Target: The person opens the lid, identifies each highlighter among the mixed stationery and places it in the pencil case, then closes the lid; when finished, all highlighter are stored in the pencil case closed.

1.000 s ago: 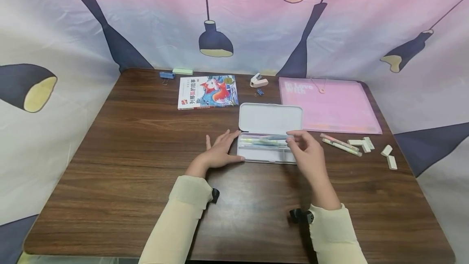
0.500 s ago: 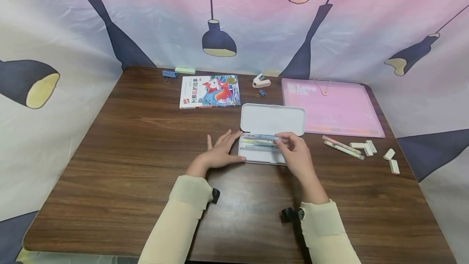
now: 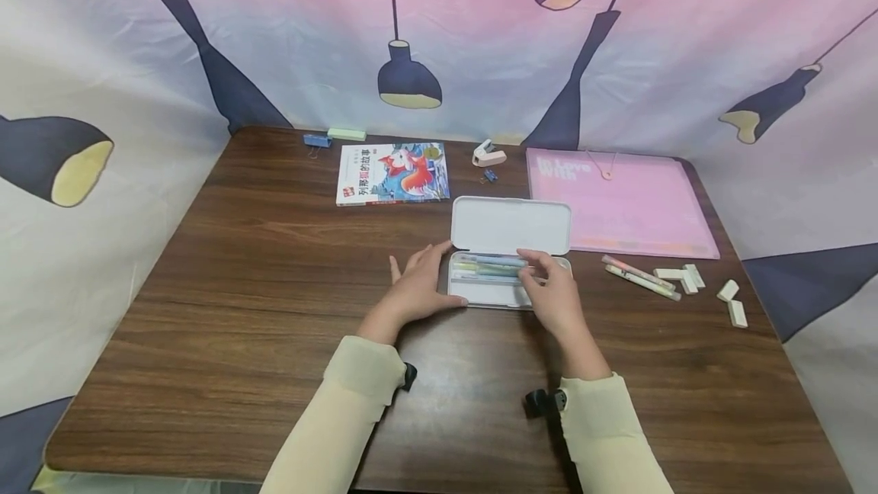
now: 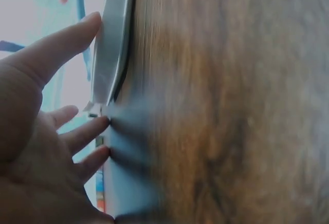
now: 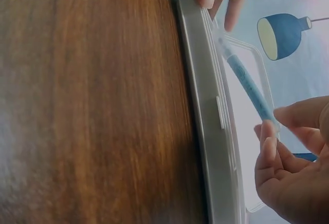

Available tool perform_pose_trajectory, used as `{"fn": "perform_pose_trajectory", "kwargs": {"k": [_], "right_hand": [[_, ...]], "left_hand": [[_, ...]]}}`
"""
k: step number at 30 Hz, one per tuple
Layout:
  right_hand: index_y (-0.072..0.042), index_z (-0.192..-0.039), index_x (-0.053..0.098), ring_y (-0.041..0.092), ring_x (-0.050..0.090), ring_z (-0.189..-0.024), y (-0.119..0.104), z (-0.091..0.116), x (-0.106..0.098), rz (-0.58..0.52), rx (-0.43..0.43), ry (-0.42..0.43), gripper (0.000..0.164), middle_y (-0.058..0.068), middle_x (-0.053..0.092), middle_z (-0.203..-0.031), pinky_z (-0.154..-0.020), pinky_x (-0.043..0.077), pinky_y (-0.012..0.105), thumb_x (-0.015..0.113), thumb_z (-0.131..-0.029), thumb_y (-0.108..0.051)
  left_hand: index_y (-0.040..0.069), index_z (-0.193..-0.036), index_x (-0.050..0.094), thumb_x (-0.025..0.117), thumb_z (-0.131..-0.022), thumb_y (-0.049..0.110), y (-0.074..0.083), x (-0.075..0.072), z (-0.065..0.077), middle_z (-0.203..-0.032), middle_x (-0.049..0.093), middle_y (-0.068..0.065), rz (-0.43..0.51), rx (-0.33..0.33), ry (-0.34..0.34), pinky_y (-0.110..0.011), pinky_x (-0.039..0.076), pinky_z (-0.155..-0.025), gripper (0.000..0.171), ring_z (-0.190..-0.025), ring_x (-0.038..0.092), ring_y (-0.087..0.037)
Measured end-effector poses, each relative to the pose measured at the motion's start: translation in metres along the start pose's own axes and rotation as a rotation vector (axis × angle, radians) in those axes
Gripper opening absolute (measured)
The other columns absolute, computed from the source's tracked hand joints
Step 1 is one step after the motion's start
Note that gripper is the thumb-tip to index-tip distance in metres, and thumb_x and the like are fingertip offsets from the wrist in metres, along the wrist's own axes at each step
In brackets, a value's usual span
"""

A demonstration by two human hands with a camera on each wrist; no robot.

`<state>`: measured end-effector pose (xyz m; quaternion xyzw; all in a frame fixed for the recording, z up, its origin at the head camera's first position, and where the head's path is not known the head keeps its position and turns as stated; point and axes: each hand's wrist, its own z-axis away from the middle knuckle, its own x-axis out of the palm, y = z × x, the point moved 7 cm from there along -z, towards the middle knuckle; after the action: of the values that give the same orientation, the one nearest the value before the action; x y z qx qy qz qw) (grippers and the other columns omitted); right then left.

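The white pencil case (image 3: 490, 296) lies with its lid (image 3: 511, 226) raised, and several pale blue and yellow-green pens (image 3: 483, 268) are in its rear compartment. My right hand (image 3: 555, 297) is over the right part of the case. Between its thumb and fingers it pinches one end of a blue pen (image 5: 250, 87), which slants over the case in the right wrist view. My left hand (image 3: 416, 292) is spread at the case's left end. Its straight thumb touches the front edge (image 4: 110, 44), while the other fingers reach toward the back corner.
Right of the case lie two pens (image 3: 641, 277) and several white erasers (image 3: 737, 314). A pink document folder (image 3: 624, 204) lies behind them. Along the back are a fox picture book (image 3: 393, 174), a blue binder clip (image 3: 317, 141), a stapler (image 3: 488, 154) and a small blue clip (image 3: 490, 174).
My right hand has moved left over the case with the pen. The left hand stays at the left end, its thumb shifted slightly right along the front edge.
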<state>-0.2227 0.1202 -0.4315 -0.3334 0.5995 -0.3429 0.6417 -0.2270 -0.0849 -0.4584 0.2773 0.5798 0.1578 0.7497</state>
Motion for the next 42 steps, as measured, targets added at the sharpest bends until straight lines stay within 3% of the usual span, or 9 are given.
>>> {"fn": "perform_pose_trajectory", "kwargs": {"k": [4, 11, 21, 25, 28, 31, 37, 42], "right_hand": [[-0.016, -0.124, 0.053, 0.022, 0.054, -0.107, -0.001, 0.000, 0.003, -0.019, -0.021, -0.021, 0.037, 0.011, 0.055, -0.118, -0.088, 0.044, 0.039, 0.058, -0.087, -0.014], [-0.018, -0.126, 0.051, 0.024, 0.046, -0.118, -0.002, 0.001, 0.008, -0.013, -0.035, -0.057, 0.038, 0.008, 0.041, -0.134, -0.092, 0.042, 0.039, 0.057, -0.088, -0.021], [-0.016, -0.121, 0.056, 0.026, 0.042, -0.121, -0.003, 0.006, -0.003, 0.009, -0.064, -0.023, 0.034, 0.005, 0.040, -0.136, -0.091, 0.042, 0.041, 0.057, -0.089, -0.026], [-0.015, -0.121, 0.056, 0.028, 0.040, -0.122, 0.002, 0.010, -0.016, 0.047, -0.050, 0.005, 0.034, 0.008, 0.043, -0.131, -0.091, 0.042, 0.043, 0.055, -0.089, -0.029], [-0.014, -0.121, 0.056, 0.030, 0.040, -0.121, 0.009, 0.012, -0.030, 0.099, -0.049, 0.042, 0.036, 0.012, 0.045, -0.128, -0.090, 0.042, 0.045, 0.053, -0.090, -0.031], [-0.012, -0.120, 0.056, 0.031, 0.040, -0.120, 0.019, 0.013, -0.049, 0.141, -0.067, 0.096, 0.036, 0.014, 0.047, -0.126, -0.089, 0.041, 0.047, 0.052, -0.090, -0.031], [-0.008, -0.120, 0.056, 0.038, 0.038, -0.120, 0.043, 0.019, -0.094, 0.286, -0.038, 0.165, 0.037, 0.020, 0.046, -0.127, -0.093, 0.032, 0.055, 0.051, -0.091, -0.029], [-0.002, -0.126, 0.049, 0.049, 0.032, -0.117, 0.067, 0.022, -0.123, 0.456, 0.044, 0.120, 0.047, 0.029, 0.040, -0.126, -0.090, 0.026, 0.062, 0.047, -0.092, -0.034]], "left_hand": [[0.028, -0.140, 0.029, 0.075, -0.065, 0.048, 0.008, 0.002, -0.003, -0.140, 0.035, 0.001, -0.026, 0.032, 0.041, -0.061, -0.005, -0.101, 0.090, -0.132, 0.020, -0.026], [0.023, -0.143, 0.021, 0.076, -0.061, 0.053, 0.016, 0.008, -0.011, -0.137, 0.034, -0.007, -0.030, 0.074, 0.062, -0.049, 0.020, -0.098, 0.103, -0.122, 0.027, -0.028], [0.022, -0.141, 0.027, 0.076, -0.057, 0.057, 0.011, 0.012, -0.017, -0.130, 0.037, -0.003, -0.078, 0.004, 0.048, -0.043, 0.025, -0.088, 0.104, -0.115, 0.031, -0.022], [0.025, -0.141, 0.027, 0.077, -0.055, 0.058, 0.010, 0.010, -0.014, -0.130, 0.036, -0.003, -0.075, -0.030, 0.025, -0.049, 0.018, -0.094, 0.105, -0.117, 0.030, -0.023], [0.027, -0.141, 0.027, 0.077, -0.055, 0.058, 0.010, 0.009, -0.013, -0.130, 0.036, -0.003, -0.071, -0.046, 0.018, -0.058, 0.002, -0.101, 0.104, -0.120, 0.029, -0.023], [0.028, -0.139, 0.029, 0.077, -0.055, 0.058, 0.010, 0.007, -0.013, -0.129, 0.037, -0.003, -0.072, -0.052, 0.025, -0.063, -0.009, -0.098, 0.102, -0.120, 0.030, -0.024], [0.027, -0.139, 0.029, 0.077, -0.055, 0.058, 0.010, 0.010, -0.014, -0.128, 0.037, -0.003, -0.076, -0.057, -0.002, -0.063, -0.010, -0.098, 0.101, -0.120, 0.030, -0.025], [0.026, -0.140, 0.029, 0.077, -0.056, 0.057, 0.009, 0.009, -0.013, -0.131, 0.035, -0.004, -0.076, -0.060, -0.001, -0.064, -0.009, -0.098, 0.102, -0.121, 0.029, -0.026]]}}
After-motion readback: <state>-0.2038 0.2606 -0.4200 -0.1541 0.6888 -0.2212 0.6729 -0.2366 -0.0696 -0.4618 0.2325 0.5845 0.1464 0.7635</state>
